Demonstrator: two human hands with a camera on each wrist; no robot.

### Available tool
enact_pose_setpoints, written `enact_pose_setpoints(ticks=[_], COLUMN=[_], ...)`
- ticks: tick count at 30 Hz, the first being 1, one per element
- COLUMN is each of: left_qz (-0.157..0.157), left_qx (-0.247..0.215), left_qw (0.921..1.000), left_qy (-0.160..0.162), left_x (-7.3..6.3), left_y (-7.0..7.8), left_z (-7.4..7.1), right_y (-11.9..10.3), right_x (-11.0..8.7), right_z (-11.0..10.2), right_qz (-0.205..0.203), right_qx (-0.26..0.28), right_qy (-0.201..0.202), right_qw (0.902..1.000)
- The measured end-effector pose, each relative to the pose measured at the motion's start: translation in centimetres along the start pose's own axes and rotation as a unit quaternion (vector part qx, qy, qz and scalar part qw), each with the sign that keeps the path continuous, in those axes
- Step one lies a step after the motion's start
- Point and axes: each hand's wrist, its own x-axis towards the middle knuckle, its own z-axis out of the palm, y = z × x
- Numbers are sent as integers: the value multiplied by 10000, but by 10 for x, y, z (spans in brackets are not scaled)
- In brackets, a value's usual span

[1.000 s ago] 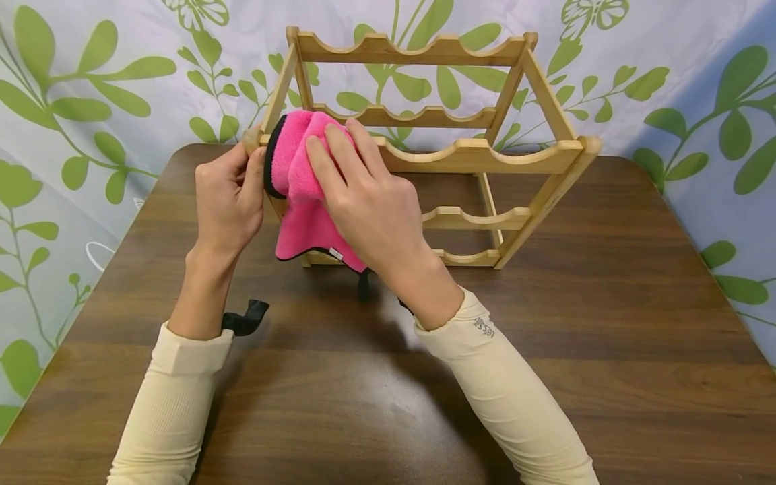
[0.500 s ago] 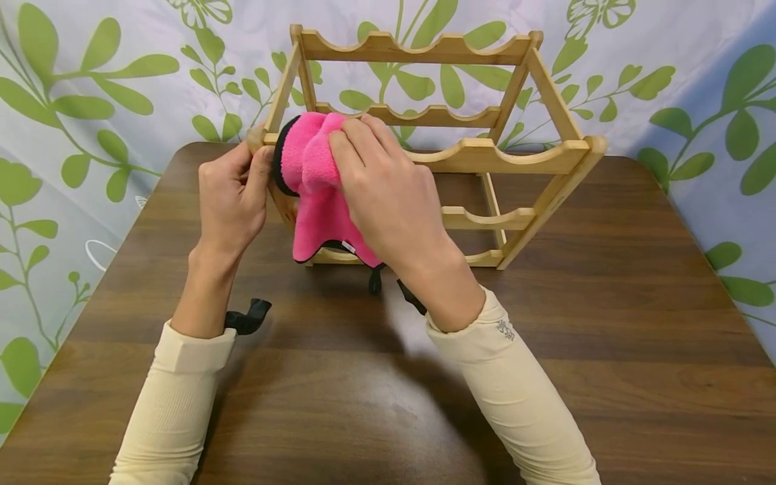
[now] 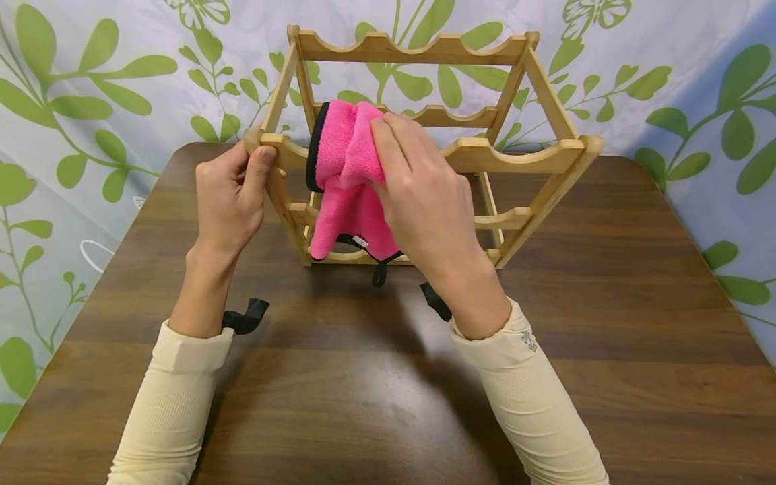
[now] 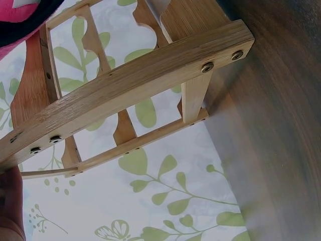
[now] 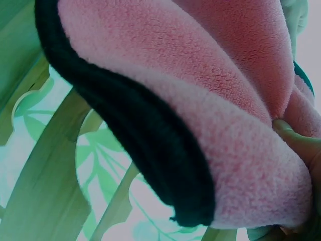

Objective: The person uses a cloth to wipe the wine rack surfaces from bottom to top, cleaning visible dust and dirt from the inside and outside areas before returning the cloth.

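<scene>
A wooden wine rack (image 3: pixel 509 158) with scalloped rails stands on the table. My left hand (image 3: pixel 229 195) grips its front left top corner, thumb on the front of the rail. In the left wrist view the rack's side post (image 4: pixel 125 80) shows screw heads, and part of the left hand (image 4: pixel 11 206) is at the lower left edge. My right hand (image 3: pixel 427 195) holds a pink fluffy cloth (image 3: pixel 348 148) with black edging over the front top rail. In the right wrist view the thumb presses into the folded cloth (image 5: pixel 200 100); most fingers are hidden.
The brown wooden table (image 3: pixel 339 404) extends around the rack. Behind it hangs a white curtain (image 3: pixel 121 47) with green leaf prints. Black straps (image 3: pixel 245 316) hang from both wrists.
My right hand has slid the cloth rightward along the front top rail, uncovering the rail's left end. The left hand keeps its grip on the corner, and the rack stays in place.
</scene>
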Motion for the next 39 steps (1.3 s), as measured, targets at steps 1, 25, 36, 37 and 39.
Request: enact_pose_setpoints(ticks=[1, 25, 36, 37, 39], left_qz=[-8, -49, 63, 59, 49], left_qx=[13, -110, -195, -187, -181], left_qw=[10000, 9999, 9998, 9998, 9998], left_qy=[1, -47, 27, 23, 9], left_x=[0, 0, 1, 1, 0], left_y=[0, 0, -3, -3, -3], left_z=[0, -1, 1, 1, 0], right_y=[1, 20, 28, 29, 29], right_x=[-1, -20, -19, -19, -19], right_z=[0, -2, -17, -18, -21], right_qz=[15, 53, -194, -186, -151], right_qx=[8, -383, -947, -980, -1028], right_qy=[10, 89, -65, -79, -85], right_qw=[10000, 9992, 9953, 9950, 9945])
